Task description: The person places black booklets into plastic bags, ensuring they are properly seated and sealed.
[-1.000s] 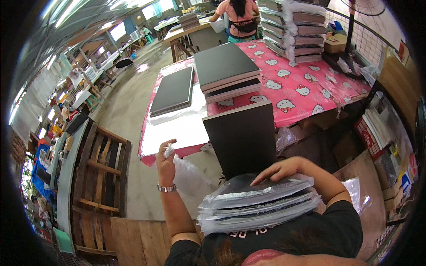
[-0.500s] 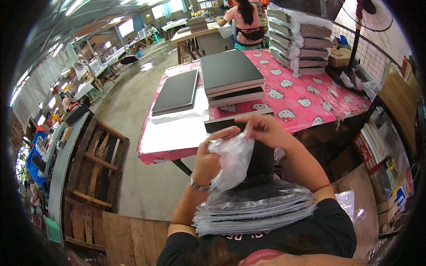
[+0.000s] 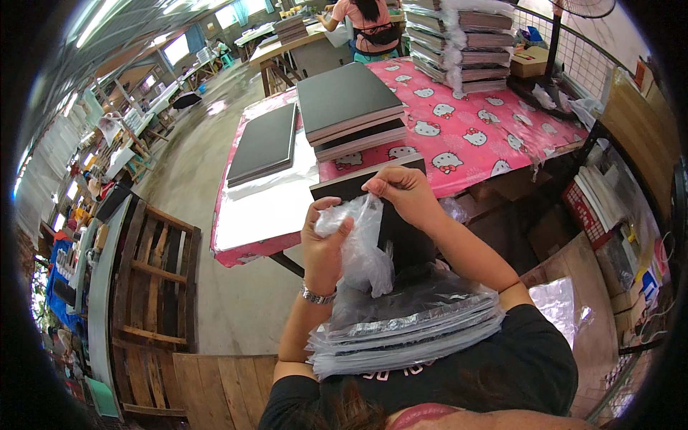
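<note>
A crumpled clear plastic bag (image 3: pixel 362 247) hangs in front of my chest. My left hand (image 3: pixel 326 244), with a metal watch on its wrist, is closed around the bag's left side, thumb on top. With thumb and fingertips my right hand (image 3: pixel 401 195) pinches the bag's upper edge. Against my body lies a pile of flat, clear plastic-covered sheets (image 3: pixel 408 333). Just beyond my hands, a black-covered slab (image 3: pixel 337 190) with a pale edge stands at the table's near side, partly hidden by my hands and the bag.
On the pink patterned table (image 3: pixel 451 136) stand a stack of black-covered slabs (image 3: pixel 351 100) and a smaller black pile (image 3: pixel 264 143). Plastic-wrapped stacks (image 3: pixel 487 50) rise at the far right. A wooden pallet (image 3: pixel 154 265) is at left. Another person (image 3: pixel 362 29) works beyond the table.
My right hand has moved from the bag's top right to a tight pinch on its upper edge. The bag now hangs longer and narrower. The whole view has shifted slightly.
</note>
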### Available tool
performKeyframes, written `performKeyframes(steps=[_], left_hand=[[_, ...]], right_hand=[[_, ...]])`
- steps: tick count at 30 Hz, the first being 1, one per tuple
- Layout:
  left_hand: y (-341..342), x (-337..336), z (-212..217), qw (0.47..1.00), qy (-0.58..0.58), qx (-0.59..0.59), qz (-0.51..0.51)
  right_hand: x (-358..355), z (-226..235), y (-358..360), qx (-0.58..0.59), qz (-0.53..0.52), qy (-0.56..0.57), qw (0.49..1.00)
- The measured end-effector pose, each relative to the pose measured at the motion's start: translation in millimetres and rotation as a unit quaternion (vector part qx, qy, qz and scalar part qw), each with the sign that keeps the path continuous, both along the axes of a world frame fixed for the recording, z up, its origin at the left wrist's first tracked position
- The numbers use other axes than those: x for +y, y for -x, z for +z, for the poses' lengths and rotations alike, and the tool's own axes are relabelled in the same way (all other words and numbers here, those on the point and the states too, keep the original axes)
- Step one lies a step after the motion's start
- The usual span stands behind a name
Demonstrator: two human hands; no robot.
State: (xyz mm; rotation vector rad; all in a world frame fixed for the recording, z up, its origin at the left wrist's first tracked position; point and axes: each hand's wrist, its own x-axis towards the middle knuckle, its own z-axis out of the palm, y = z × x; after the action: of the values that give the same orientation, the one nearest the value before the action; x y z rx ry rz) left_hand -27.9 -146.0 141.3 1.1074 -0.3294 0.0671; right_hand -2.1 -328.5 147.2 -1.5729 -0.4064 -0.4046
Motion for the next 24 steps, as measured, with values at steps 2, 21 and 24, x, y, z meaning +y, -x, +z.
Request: performKeyframes(steps=[2, 21, 24], left_hand=[[0, 1, -6, 0.999, -0.021, -0.013, -0.033], [-4, 14, 5, 0.999, -0.016, -0.014, 0.041], [1, 5, 6, 1.0, -0.001, 0.01, 0.016]], right_hand=[[-2, 3, -1, -0.068, -0.002, -0.004, 0.998], [5, 8, 3, 0.139, 0.134, -0.065, 0.979], [16, 2, -6, -0.069, 0.011, -0.046, 0.996]])
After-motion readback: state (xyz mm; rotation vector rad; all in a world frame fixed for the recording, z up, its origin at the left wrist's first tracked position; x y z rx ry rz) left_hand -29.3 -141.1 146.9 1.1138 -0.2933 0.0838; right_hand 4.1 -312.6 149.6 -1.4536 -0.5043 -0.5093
